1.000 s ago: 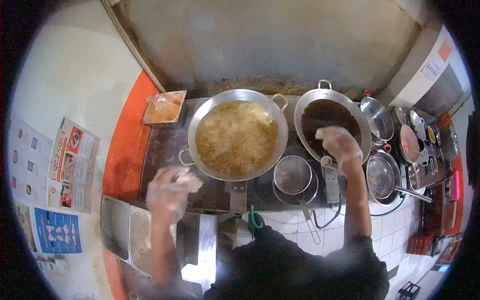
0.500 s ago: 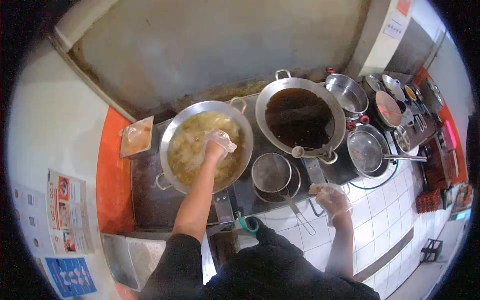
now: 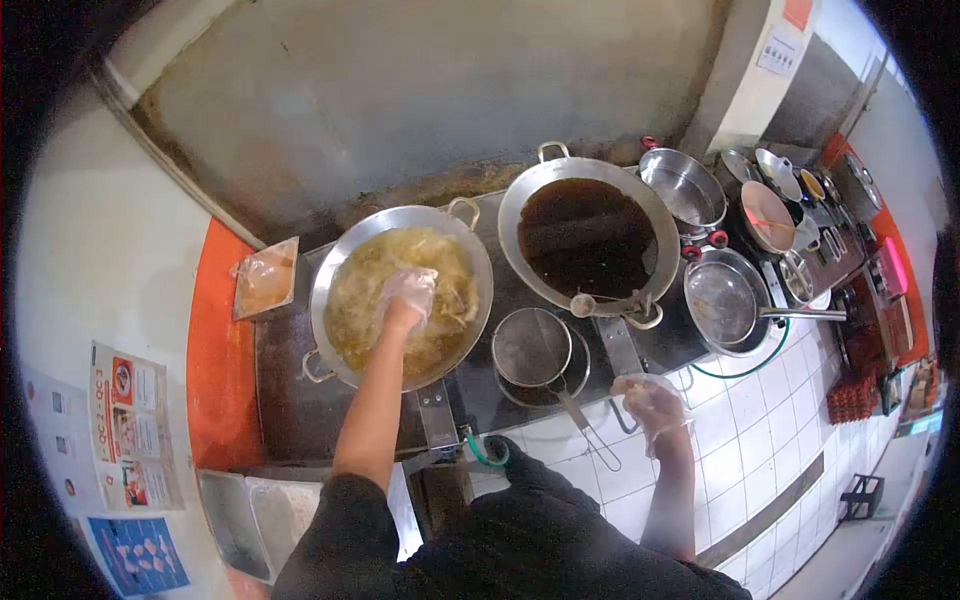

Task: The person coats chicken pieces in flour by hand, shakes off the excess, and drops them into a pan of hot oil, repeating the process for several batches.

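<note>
My left hand [image 3: 408, 292], in a clear plastic glove with pale coating on the fingers, is over the left wok [image 3: 322, 268]. Its fingers are bunched; anything in them is hidden. Below it, bubbling yellowish oil [image 3: 370, 345] holds pale frying pieces [image 3: 455, 303], too blurred to name. My right hand [image 3: 655, 405], also gloved, hovers above the floor at the stove's front edge. Its fingers curl inward, and I cannot make out what they hold. Left of that hand, a round mesh strainer [image 3: 532, 346] rests with its handle toward me.
A second wok [image 3: 508, 225] holds dark oil, with a ladle [image 3: 585, 305] across its rim. Steel pots [image 3: 683, 188] and a pan with a long handle [image 3: 800, 314] stand to the right. A rectangular container [image 3: 268, 280] sits at the left wall. A green hose [image 3: 485, 455] hangs at the front.
My left hand has shifted left over the oil, and pale pieces now show near where it was. My right hand stays close to the same place. The whole view has shifted slightly.
</note>
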Tool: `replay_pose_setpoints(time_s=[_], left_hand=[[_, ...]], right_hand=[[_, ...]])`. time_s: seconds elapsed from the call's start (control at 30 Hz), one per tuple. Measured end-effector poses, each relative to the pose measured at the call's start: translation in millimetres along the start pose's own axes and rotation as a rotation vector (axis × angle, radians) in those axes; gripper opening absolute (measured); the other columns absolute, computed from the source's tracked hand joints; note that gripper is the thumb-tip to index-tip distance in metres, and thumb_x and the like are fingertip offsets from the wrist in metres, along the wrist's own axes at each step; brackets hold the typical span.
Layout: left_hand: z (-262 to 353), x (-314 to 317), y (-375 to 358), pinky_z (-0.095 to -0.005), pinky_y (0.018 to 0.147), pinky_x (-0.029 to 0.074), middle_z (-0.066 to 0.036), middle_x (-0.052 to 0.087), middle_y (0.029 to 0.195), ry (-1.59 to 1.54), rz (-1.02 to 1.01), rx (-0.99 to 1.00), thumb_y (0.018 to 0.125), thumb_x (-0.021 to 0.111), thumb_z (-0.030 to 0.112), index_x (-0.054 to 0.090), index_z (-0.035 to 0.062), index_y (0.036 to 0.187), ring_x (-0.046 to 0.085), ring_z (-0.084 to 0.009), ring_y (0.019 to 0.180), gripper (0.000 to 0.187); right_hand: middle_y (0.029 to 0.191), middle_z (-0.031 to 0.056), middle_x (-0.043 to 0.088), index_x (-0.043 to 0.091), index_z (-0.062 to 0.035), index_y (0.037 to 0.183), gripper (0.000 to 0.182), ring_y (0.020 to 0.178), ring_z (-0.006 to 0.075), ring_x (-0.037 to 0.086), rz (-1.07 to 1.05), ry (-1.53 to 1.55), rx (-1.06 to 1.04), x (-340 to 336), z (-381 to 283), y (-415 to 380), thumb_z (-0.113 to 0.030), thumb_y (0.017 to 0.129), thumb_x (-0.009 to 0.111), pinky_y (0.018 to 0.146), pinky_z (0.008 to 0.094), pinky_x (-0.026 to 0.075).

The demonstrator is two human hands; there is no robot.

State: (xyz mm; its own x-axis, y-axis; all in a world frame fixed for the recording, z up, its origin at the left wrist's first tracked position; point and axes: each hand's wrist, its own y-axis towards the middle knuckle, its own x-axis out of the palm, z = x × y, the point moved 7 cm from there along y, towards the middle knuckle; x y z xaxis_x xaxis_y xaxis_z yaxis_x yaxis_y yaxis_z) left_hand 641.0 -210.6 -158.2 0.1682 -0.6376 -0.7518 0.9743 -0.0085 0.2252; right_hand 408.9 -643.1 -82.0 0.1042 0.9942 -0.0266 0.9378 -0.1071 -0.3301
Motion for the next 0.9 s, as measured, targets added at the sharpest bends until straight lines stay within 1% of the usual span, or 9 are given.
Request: replay_pose_setpoints(time_s=[0.17,0.23,0.3,0.4,0.53,0.63,0.77,0.83,0.9], left_hand=[[57,-146,-131,-0.0305,0.088,0.047,-0.016,0.062,0.113,-0.109,0.281,-0.144,0.082,0.059,0.009,0.062,0.0011,0.107,0.058,-0.0244,0.105,0.026],[104,-211,-192,-0.0294,0.088,0.046,-0.014,0.063,0.112,0.504,0.399,-0.016,0.087,0.055,0.019,0.063,0.0018,0.108,0.061,-0.0246,0.099,0.028],[101,-260,-265,-0.0294,0.095,0.045,-0.018,0.057,0.12,-0.018,0.599,0.036,0.086,0.052,0.003,0.056,-0.0068,0.111,0.055,-0.0249,0.111,0.028],[63,-311,-387,-0.0339,0.096,0.044,-0.018,0.056,0.123,0.296,0.586,-0.531,0.085,0.056,0.006,0.055,-0.0031,0.118,0.054,-0.0275,0.112,0.034],[61,-337,-516,-0.0356,0.095,0.043,-0.016,0.056,0.121,0.525,0.746,-0.912,0.087,0.059,0.012,0.053,0.0008,0.125,0.054,-0.0288,0.11,0.04],[62,-334,-576,-0.0362,0.093,0.044,-0.016,0.057,0.12,0.087,1.033,-0.654,0.088,0.06,0.014,0.052,0.0026,0.125,0.053,-0.0272,0.111,0.04],[64,-320,-621,-0.0363,0.093,0.044,-0.016,0.056,0.122,-0.06,1.037,-0.893,0.088,0.061,0.023,0.051,0.0023,0.127,0.052,-0.0248,0.112,0.045],[76,-321,-605,-0.0394,0.094,0.043,-0.015,0.055,0.124,-0.025,0.966,-0.652,0.089,0.059,0.031,0.05,0.0031,0.127,0.05,-0.0255,0.116,0.048],[41,-307,-624,-0.0407,0.097,0.042,-0.015,0.055,0.126,0.067,0.772,-0.887,0.085,0.061,0.034,0.051,0.0133,0.129,0.05,-0.0302,0.117,0.05]], right_hand=[[0.096,0.0058,0.063,0.061,0.0007,0.105,0.031,0.084,0.012,0.055,-0.132,0.04,-0.019,34,-10,3,-0.015,0.078,0.067,0.075,0.0244,0.043],[0.102,0.008,0.064,0.06,0.0011,0.109,0.032,0.089,0.0141,0.058,-0.197,0.071,-0.032,64,-39,-9,-0.011,0.08,0.065,0.079,0.0259,0.045],[0.104,0.0099,0.065,0.059,0.0021,0.111,0.033,0.092,0.0162,0.06,-0.293,0.049,-0.061,89,-52,-16,-0.008,0.08,0.063,0.082,0.0276,0.046],[0.104,0.0123,0.064,0.057,0.0036,0.113,0.034,0.095,0.019,0.06,-0.485,-0.195,-0.244,130,-61,-19,-0.004,0.08,0.063,0.085,0.0305,0.047],[0.108,0.0131,0.064,0.057,0.0018,0.113,0.033,0.098,0.0206,0.06,-0.807,-0.182,-0.281,218,-59,-35,-0.005,0.082,0.063,0.088,0.0324,0.048],[0.112,0.011,0.063,0.059,-0.0004,0.112,0.032,0.099,0.0202,0.06,-1.064,-0.253,-0.404,298,-70,-86,-0.008,0.082,0.065,0.089,0.0326,0.047],[0.112,0.0107,0.061,0.06,-0.0011,0.111,0.03,0.102,0.0216,0.059,-1.483,-0.096,-0.267,397,-25,-175,-0.012,0.083,0.065,0.091,0.0328,0.046],[0.104,0.0107,0.062,0.057,0.0004,0.115,0.032,0.097,0.0194,0.059,-1.64,-0.107,-0.549,438,-24,-229,-0.01,0.084,0.063,0.088,0.0306,0.046],[0.114,0.0099,0.059,0.052,-0.0009,0.122,0.038,0.103,0.0177,0.057,-1.74,-0.401,-0.202,474,-1,-273,-0.007,0.086,0.061,0.091,0.0296,0.047]])
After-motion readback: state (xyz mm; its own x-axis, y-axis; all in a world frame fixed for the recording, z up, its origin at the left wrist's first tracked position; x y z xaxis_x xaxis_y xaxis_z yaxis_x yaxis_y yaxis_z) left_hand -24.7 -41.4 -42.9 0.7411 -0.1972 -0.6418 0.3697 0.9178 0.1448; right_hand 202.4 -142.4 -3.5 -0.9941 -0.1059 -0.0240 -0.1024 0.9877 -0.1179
